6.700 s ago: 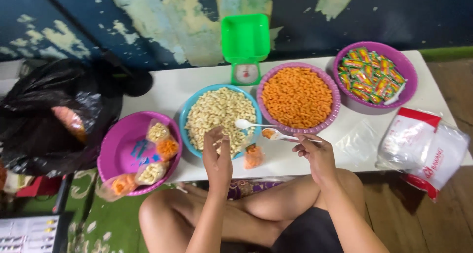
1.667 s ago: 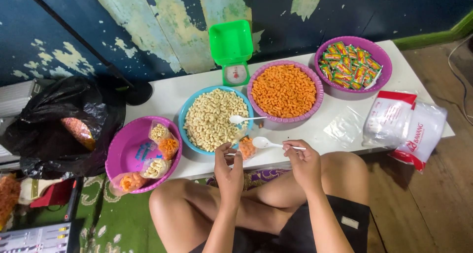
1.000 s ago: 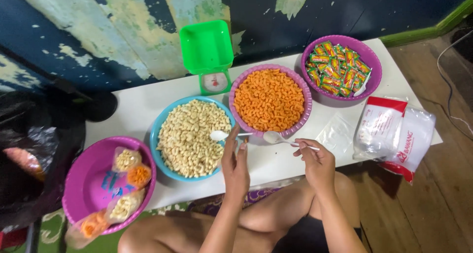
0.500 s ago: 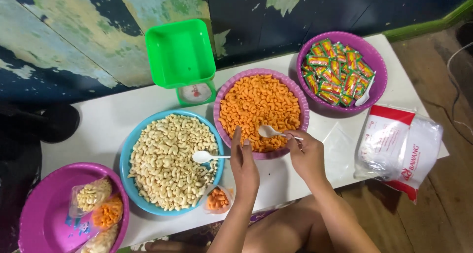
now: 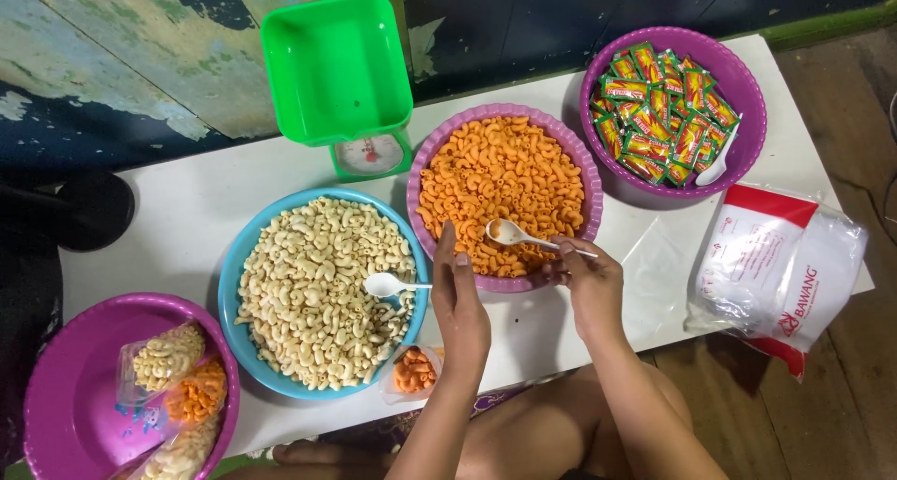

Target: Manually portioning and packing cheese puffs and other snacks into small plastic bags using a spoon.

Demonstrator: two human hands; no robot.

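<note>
Now, by descending size:
Surface (image 5: 196, 204): white, beneath both hands.
Orange-pasta bowl (image 5: 505, 195): purple, just beyond both hands; nearer than half a second ago.
Right hand (image 5: 587, 284): clamped on a white spoon (image 5: 523, 238), bowl over the orange pasta as before.
Left hand (image 5: 460, 298): fingers together, holding nothing, at the bowl rim.
Small bag (image 5: 412, 370): part-filled, left of the left wrist.

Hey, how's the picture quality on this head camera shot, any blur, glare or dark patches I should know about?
Head view: sharp overall, the orange macaroni and white spoon in the right hand crisp; soft shiny highlights on the plastic bag and green scale tray; left edge falls into deep shadow beside the purple bowl; the table lit evenly; left hand shows no motion blur.
</note>
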